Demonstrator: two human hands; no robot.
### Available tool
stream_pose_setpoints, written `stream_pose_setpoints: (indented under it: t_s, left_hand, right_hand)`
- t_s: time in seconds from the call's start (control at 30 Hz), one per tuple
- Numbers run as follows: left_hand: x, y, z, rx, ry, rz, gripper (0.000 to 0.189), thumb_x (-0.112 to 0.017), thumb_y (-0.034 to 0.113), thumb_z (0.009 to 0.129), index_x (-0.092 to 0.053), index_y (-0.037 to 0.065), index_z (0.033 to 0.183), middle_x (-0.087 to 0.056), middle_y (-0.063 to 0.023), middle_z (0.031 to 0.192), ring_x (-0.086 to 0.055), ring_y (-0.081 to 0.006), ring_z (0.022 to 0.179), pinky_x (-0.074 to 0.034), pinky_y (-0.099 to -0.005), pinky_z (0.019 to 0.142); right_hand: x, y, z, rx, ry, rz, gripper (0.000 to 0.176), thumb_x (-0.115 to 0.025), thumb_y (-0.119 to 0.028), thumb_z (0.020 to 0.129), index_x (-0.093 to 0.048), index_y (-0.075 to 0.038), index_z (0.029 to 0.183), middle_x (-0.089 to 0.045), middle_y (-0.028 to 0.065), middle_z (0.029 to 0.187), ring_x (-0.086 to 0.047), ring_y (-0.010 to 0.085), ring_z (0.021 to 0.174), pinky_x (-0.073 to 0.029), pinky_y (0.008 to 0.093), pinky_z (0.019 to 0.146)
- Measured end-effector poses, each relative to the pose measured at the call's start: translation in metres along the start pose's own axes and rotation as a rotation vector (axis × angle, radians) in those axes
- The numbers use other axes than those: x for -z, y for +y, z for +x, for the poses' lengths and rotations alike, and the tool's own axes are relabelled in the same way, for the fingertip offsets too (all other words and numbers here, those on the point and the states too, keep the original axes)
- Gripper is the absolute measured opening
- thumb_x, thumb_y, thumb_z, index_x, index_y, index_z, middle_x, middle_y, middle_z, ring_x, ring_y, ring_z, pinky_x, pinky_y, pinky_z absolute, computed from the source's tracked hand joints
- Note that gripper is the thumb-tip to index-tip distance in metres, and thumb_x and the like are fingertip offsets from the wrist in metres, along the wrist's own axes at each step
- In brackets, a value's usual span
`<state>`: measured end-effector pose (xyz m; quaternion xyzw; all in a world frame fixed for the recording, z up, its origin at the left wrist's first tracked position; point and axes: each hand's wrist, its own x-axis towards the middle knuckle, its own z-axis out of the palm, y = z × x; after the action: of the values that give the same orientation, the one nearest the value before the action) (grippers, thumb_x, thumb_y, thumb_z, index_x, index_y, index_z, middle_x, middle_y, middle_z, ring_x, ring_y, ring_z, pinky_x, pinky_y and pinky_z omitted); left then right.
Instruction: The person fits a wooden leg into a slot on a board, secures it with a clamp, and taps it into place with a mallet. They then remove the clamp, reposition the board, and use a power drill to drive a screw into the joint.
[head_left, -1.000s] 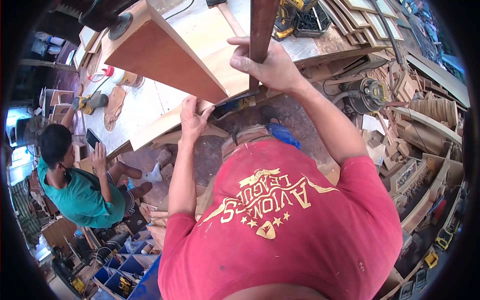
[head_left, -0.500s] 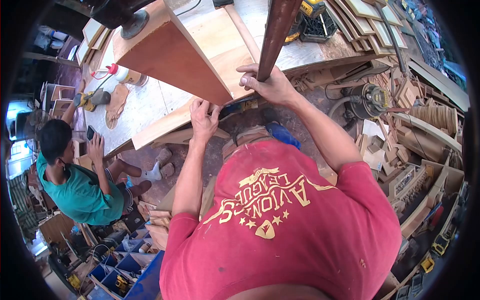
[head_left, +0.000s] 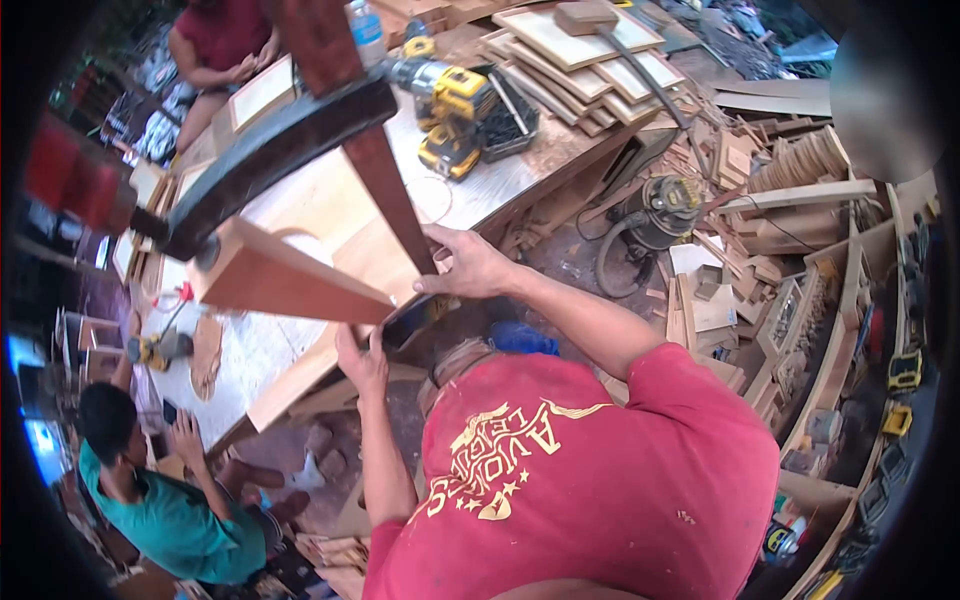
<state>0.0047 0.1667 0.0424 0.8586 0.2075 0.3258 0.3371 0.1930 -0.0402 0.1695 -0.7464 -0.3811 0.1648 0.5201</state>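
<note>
My left hand point(head_left: 365, 362) has its fingers bent at the near lower end of a reddish-brown wooden board point(head_left: 290, 285) that stands over the bench edge. My right hand point(head_left: 470, 264) grips the lower end of a bar clamp's rust-brown bar point(head_left: 385, 195), with the thumb and forefinger around it. The clamp's dark curved arm point(head_left: 285, 150) reaches left, its screw pad against the board's far top end. Between my hands, below the board's near end, is a dark piece point(head_left: 412, 322), partly hidden.
Cordless drills point(head_left: 450, 95) lie on the workbench point(head_left: 480, 190) beside stacked framed panels point(head_left: 585, 65). A person in a teal shirt point(head_left: 165, 515) sits at left; another in dark red point(head_left: 225, 45) is beyond the bench. A vacuum point(head_left: 655, 215) and wood scraps are at right.
My view has swung, so the bench appears lower and further left. The clamp's curved arm and red handle now show. My right hand stays at the clamp bar, my left at the board.
</note>
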Motion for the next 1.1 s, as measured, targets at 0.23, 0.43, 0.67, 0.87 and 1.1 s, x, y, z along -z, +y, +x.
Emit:
stream_pose_setpoints:
  t_s: [0.23,0.43,0.67,0.87,1.1]
  left_hand:
    - [0.024,-0.006,-0.042,0.339,0.323,-0.179,0.04,-0.069,0.004,0.097,-0.059,-0.008,0.134,-0.07,-0.0185,0.121,-0.068,-0.0224,0.11,-0.055,-0.0341,0.097]
    - [0.048,0.055,-0.077,0.773,0.541,-0.154,0.021,-0.068,0.017,0.102,-0.07,-0.003,0.109,-0.067,-0.0028,0.085,-0.059,-0.0075,0.072,-0.05,-0.0236,0.067]
    - [0.007,0.077,-0.114,0.706,0.828,-0.238,0.071,-0.071,0.024,0.1,-0.035,-0.008,0.152,-0.068,-0.0162,0.12,-0.063,-0.0191,0.11,-0.048,-0.0311,0.1]
    - [0.033,0.149,-0.044,0.449,0.798,-0.262,0.072,-0.056,0.03,0.107,-0.021,-0.007,0.158,-0.048,-0.0272,0.151,-0.054,-0.0367,0.134,-0.046,-0.0453,0.11]
    - [0.115,0.213,0.092,-0.084,0.557,-0.363,0.093,-0.055,0.056,0.103,-0.018,-0.011,0.157,-0.038,-0.0307,0.154,-0.043,-0.0395,0.142,-0.035,-0.0494,0.118]
  right_hand:
    - [0.177,-0.001,-0.016,-0.052,0.619,-0.307,0.046,-0.08,-0.029,0.084,-0.072,-0.003,0.121,-0.072,0.0155,0.121,-0.068,0.0251,0.112,-0.053,0.039,0.098]
    - [0.445,0.161,0.012,-0.578,0.478,-1.309,0.063,-0.072,-0.048,0.082,-0.068,0.0,0.123,-0.072,0.0286,0.111,-0.07,0.044,0.107,-0.055,0.0515,0.093]
    - [0.51,0.22,0.015,-0.586,0.235,-0.76,0.058,-0.068,-0.032,0.09,-0.056,-0.001,0.138,-0.069,0.0163,0.089,-0.069,0.0281,0.074,-0.053,0.0403,0.066]
    - [0.488,0.18,0.003,-0.47,0.373,-0.493,0.038,-0.067,-0.018,0.092,-0.062,0.003,0.123,-0.054,0.0003,0.066,-0.05,0.0084,0.05,-0.036,0.0273,0.045]
    - [0.461,0.134,-0.01,-0.288,0.569,-0.444,0.037,-0.068,-0.01,0.095,-0.06,0.004,0.129,-0.057,0.0023,0.071,-0.049,0.007,0.056,-0.037,0.0243,0.05]
